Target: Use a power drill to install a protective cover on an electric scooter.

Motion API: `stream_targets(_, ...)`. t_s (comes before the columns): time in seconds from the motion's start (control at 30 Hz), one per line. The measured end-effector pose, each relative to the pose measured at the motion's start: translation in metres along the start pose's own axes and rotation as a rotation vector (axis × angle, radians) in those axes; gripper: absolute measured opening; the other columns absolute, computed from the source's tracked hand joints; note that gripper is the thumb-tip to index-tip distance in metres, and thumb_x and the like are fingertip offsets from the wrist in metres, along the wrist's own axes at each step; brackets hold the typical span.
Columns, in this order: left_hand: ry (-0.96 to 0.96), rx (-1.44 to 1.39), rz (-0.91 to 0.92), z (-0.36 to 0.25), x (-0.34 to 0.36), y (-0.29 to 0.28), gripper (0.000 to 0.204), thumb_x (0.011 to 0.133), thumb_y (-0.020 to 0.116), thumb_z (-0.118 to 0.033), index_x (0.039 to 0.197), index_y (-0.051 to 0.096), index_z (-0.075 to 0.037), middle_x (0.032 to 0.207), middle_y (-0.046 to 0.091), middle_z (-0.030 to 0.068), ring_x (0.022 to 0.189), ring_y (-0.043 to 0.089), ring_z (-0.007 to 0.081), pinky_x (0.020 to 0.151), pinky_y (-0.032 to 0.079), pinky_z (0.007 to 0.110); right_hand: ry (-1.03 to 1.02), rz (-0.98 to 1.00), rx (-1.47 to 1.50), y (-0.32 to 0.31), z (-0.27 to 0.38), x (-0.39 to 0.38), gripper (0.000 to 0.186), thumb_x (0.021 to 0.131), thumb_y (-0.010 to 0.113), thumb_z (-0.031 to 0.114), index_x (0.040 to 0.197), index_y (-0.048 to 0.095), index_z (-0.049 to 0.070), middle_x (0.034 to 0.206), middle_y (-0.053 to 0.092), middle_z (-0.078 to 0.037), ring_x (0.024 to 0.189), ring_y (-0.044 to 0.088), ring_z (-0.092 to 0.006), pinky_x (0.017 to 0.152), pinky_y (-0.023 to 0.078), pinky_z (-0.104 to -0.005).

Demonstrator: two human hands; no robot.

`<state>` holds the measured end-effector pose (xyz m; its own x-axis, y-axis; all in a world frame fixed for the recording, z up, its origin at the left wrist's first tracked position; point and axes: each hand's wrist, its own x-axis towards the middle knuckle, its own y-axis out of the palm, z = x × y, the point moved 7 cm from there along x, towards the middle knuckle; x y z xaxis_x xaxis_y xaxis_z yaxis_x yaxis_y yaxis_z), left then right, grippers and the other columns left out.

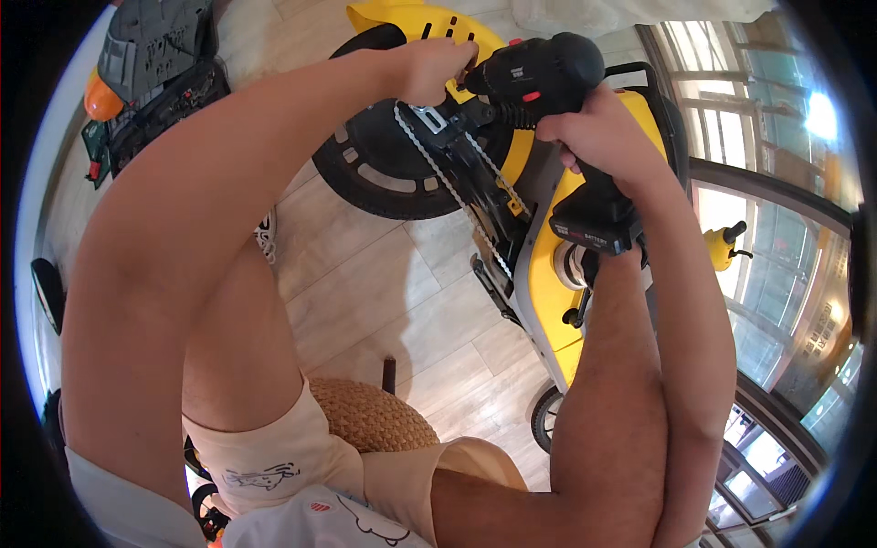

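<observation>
The drill (539, 71), clamped by the right hand (603, 135), is aimed leftward beside the fender's (402, 15) edge. The left hand's (433, 69) finger state cannot be told.

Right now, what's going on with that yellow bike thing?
Someone is working on the yellow bike with a black drill. The right hand grips the drill's handle. The left hand is up by the drill's front end, near the black wheel, but I can't see exactly what its fingers pinch. A silvery chain runs from the wheel, and an open tool case is on the floor.
</observation>
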<state>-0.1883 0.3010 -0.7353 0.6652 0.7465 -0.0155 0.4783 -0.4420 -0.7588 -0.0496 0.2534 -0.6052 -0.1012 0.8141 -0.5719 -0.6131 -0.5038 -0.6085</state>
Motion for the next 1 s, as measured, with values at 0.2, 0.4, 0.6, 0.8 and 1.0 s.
stream_targets(0.2, -0.036, 0.006, 0.040, 0.004, -0.002, 0.008, 0.049, 0.072, 0.059, 0.005, 0.118, 0.044, 0.002, 0.108, 0.060, 0.0231, 0.109, 0.056, 0.0392, 0.091, 0.047, 0.044, -0.013, 0.007, -0.062, 0.003, -0.007, 0.015, 0.037, 0.069, 0.065, 0.011, 0.102, 0.057, -0.006, 0.058, 0.058, -0.009, 0.047, 0.057, -0.0175, 0.049, 0.047, -0.0303)
stream_targets(0.4, -0.050, -0.020, 0.055, 0.002, -0.004, 0.011, 0.050, 0.072, 0.059, 0.004, 0.119, 0.042, 0.003, 0.107, 0.060, 0.0247, 0.107, 0.057, 0.0403, 0.091, 0.047, 0.045, 0.000, -0.016, -0.119, 0.002, -0.010, 0.020, 0.029, 0.070, 0.065, 0.011, 0.094, 0.059, -0.005, 0.058, 0.058, -0.010, 0.047, 0.058, -0.0180, 0.046, 0.046, -0.0315)
stream_targets(0.6, -0.156, -0.036, 0.160, 0.003, -0.004, 0.015, 0.063, 0.069, 0.059, 0.011, 0.129, 0.041, 0.002, 0.124, 0.055, 0.0218, 0.123, 0.049, 0.0359, 0.101, 0.044, 0.040, 0.026, 0.081, -0.068, 0.006, -0.002, 0.018, 0.024, 0.069, 0.062, 0.008, 0.089, 0.059, -0.005, 0.057, 0.056, -0.009, 0.047, 0.055, -0.0173, 0.045, 0.044, -0.0311)
stream_targets(0.8, -0.125, 0.023, 0.081, -0.003, -0.008, 0.008, 0.046, 0.074, 0.057, 0.005, 0.119, 0.049, 0.003, 0.116, 0.062, 0.0195, 0.115, 0.054, 0.0351, 0.098, 0.045, 0.041, 0.081, 0.115, -0.085, 0.005, 0.001, 0.024, 0.019, 0.068, 0.059, 0.007, 0.083, 0.060, -0.004, 0.057, 0.054, -0.008, 0.045, 0.052, -0.0165, 0.045, 0.043, -0.0311)
stream_targets(1.0, -0.114, -0.008, 0.038, 0.001, -0.012, 0.009, 0.056, 0.073, 0.059, 0.005, 0.127, 0.047, 0.001, 0.118, 0.062, 0.0192, 0.116, 0.053, 0.0342, 0.099, 0.045, 0.040, 0.064, 0.138, -0.155, 0.006, 0.008, 0.028, 0.016, 0.065, 0.059, 0.008, 0.076, 0.059, -0.004, 0.056, 0.055, -0.010, 0.044, 0.052, -0.0185, 0.046, 0.044, -0.0316)
